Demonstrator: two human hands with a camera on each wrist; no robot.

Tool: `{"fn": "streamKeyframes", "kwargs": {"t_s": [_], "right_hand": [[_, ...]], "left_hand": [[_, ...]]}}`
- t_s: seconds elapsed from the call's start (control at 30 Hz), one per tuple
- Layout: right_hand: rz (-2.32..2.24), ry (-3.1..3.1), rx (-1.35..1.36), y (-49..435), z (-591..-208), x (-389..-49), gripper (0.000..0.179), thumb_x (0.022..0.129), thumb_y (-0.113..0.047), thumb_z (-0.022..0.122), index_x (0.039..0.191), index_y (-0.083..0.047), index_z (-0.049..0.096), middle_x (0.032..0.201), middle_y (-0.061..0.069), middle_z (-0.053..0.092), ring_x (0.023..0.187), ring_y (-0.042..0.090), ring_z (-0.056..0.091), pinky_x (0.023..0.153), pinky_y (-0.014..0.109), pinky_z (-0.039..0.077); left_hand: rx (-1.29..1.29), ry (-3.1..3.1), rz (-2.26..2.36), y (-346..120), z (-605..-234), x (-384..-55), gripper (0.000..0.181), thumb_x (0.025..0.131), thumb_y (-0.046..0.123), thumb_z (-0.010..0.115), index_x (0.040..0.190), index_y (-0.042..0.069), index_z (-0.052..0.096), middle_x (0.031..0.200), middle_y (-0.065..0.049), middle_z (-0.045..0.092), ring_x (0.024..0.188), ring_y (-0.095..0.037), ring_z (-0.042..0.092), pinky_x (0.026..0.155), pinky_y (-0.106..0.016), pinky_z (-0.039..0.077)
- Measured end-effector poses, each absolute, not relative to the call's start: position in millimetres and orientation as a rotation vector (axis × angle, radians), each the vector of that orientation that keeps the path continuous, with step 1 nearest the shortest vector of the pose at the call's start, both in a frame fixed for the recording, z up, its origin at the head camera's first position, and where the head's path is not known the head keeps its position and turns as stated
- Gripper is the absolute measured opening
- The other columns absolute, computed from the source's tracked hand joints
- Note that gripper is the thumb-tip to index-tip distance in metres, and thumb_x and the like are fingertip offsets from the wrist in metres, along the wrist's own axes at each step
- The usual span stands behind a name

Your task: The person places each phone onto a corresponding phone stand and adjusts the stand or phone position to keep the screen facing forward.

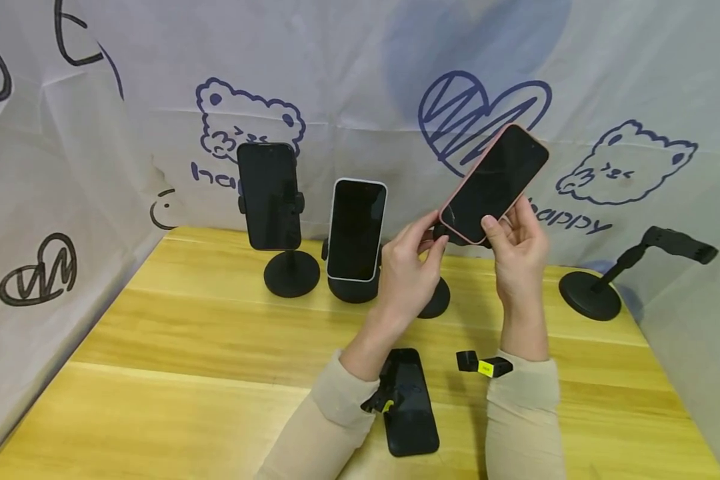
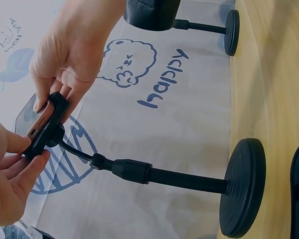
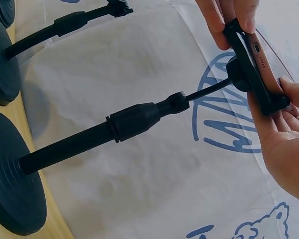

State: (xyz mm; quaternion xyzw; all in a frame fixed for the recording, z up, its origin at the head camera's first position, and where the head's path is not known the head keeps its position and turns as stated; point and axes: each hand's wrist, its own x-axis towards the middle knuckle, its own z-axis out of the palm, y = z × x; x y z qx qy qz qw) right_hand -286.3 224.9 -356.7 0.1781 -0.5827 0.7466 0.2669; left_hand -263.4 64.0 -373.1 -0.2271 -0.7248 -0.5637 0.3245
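Note:
A phone in a pink case [image 1: 497,181] sits tilted in the black clamp [image 2: 50,125] of a phone stand [image 2: 184,179], its dark screen facing me. My left hand [image 1: 413,267] pinches the clamp's left end between thumb and fingers, at the phone's lower corner. On the other side my right hand [image 1: 523,248] grips phone and clamp together, thumb on the lower right edge of the phone and fingers behind. The stand's round base [image 2: 243,189] rests on the table; in the head view my left hand partly hides it.
Left of my hands stand a black phone [image 1: 270,197] and a white-edged phone [image 1: 357,230], both in holders. An empty stand [image 1: 591,295] is at the right. Another black phone [image 1: 413,413] lies flat near my left sleeve. A white cloth with drawings hangs behind the wooden table [image 1: 216,373].

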Motion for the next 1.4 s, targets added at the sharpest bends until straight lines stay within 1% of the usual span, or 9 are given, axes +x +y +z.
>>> {"fn": "streamKeyframes", "kwargs": {"t_s": [0.23, 0.37, 0.57, 0.67, 0.77, 0.93, 1.03, 1.2, 1.4], "right_hand": [[1.978, -1.599, 0.505, 226.5, -353.0, -286.0, 0.06, 0.094, 0.015, 0.065, 0.15, -0.004, 0.054, 0.136, 0.017, 0.065, 0.117, 0.024, 0.069, 0.097, 0.027, 0.056], [1.938, -1.629, 0.537, 226.9, -352.1, -285.4, 0.06, 0.094, 0.015, 0.065, 0.15, -0.005, 0.055, 0.136, 0.018, 0.065, 0.115, 0.025, 0.069, 0.096, 0.028, 0.056], [1.9, -1.662, 0.577, 229.0, -349.5, -284.0, 0.06, 0.094, 0.016, 0.064, 0.149, -0.006, 0.056, 0.134, 0.018, 0.066, 0.112, 0.023, 0.071, 0.094, 0.027, 0.057], [1.864, -1.692, 0.592, 230.3, -348.2, -283.1, 0.061, 0.094, 0.017, 0.064, 0.149, -0.006, 0.056, 0.133, 0.017, 0.067, 0.105, 0.021, 0.071, 0.092, 0.024, 0.057], [1.812, -1.739, 0.594, 231.6, -348.0, -282.0, 0.061, 0.094, 0.017, 0.064, 0.149, -0.008, 0.056, 0.131, 0.014, 0.069, 0.098, 0.018, 0.069, 0.089, 0.021, 0.057], [1.721, -1.844, 0.564, 233.3, -348.1, -279.8, 0.062, 0.095, 0.014, 0.065, 0.151, -0.013, 0.056, 0.127, 0.009, 0.071, 0.091, 0.016, 0.065, 0.084, 0.02, 0.055], [1.677, -1.907, 0.558, 234.1, -346.8, -277.9, 0.063, 0.097, 0.012, 0.064, 0.152, -0.016, 0.055, 0.124, 0.006, 0.07, 0.092, 0.018, 0.061, 0.083, 0.02, 0.053], [1.58, -2.02, 0.571, 235.9, -343.3, -273.9, 0.065, 0.098, 0.012, 0.062, 0.154, -0.017, 0.052, 0.111, 0.004, 0.065, 0.094, 0.018, 0.057, 0.081, 0.021, 0.05], [1.438, -2.188, 0.541, 236.8, -339.6, -269.3, 0.073, 0.1, 0.009, 0.062, 0.16, -0.028, 0.042, 0.108, 0.002, 0.061, 0.101, 0.012, 0.058, 0.081, 0.014, 0.054]], "left_hand": [[-0.588, -1.943, -1.408, 59.1, -368.9, -263.8, 0.036, 0.097, 0.001, 0.071, 0.132, -0.006, 0.066, 0.12, -0.02, 0.072, 0.099, -0.025, 0.075, 0.09, -0.018, 0.056], [-0.585, -1.954, -1.383, 55.0, -367.7, -264.0, 0.035, 0.098, 0.002, 0.071, 0.131, -0.005, 0.067, 0.122, -0.019, 0.072, 0.099, -0.024, 0.075, 0.089, -0.018, 0.056], [-0.602, -1.953, -1.349, 51.0, -367.0, -265.6, 0.034, 0.097, 0.002, 0.072, 0.13, -0.005, 0.068, 0.119, -0.019, 0.072, 0.094, -0.024, 0.074, 0.087, -0.019, 0.057], [-0.603, -1.95, -1.323, 49.7, -366.9, -266.1, 0.032, 0.097, 0.002, 0.072, 0.128, -0.004, 0.069, 0.118, -0.017, 0.073, 0.09, -0.023, 0.073, 0.085, -0.019, 0.057], [-0.607, -1.954, -1.293, 49.0, -366.9, -266.0, 0.03, 0.097, 0.002, 0.071, 0.127, -0.003, 0.071, 0.119, -0.016, 0.073, 0.093, -0.022, 0.073, 0.084, -0.02, 0.057], [-0.604, -1.96, -1.266, 49.0, -368.3, -265.5, 0.028, 0.097, 0.003, 0.072, 0.125, -0.001, 0.074, 0.118, -0.014, 0.074, 0.104, -0.024, 0.073, 0.091, -0.02, 0.056], [-0.599, -1.956, -1.261, 49.5, -369.4, -265.2, 0.026, 0.096, 0.004, 0.073, 0.122, -0.001, 0.075, 0.116, -0.013, 0.074, 0.106, -0.024, 0.073, 0.093, -0.02, 0.055], [-0.595, -1.954, -1.268, 50.0, -369.3, -265.1, 0.025, 0.095, 0.006, 0.074, 0.119, -0.001, 0.076, 0.115, -0.012, 0.075, 0.106, -0.023, 0.073, 0.093, -0.018, 0.055], [-0.585, -1.975, -1.265, 49.2, -368.8, -264.9, 0.027, 0.094, 0.007, 0.074, 0.121, 0.0, 0.076, 0.116, -0.012, 0.075, 0.107, -0.023, 0.073, 0.093, -0.018, 0.055]]}}
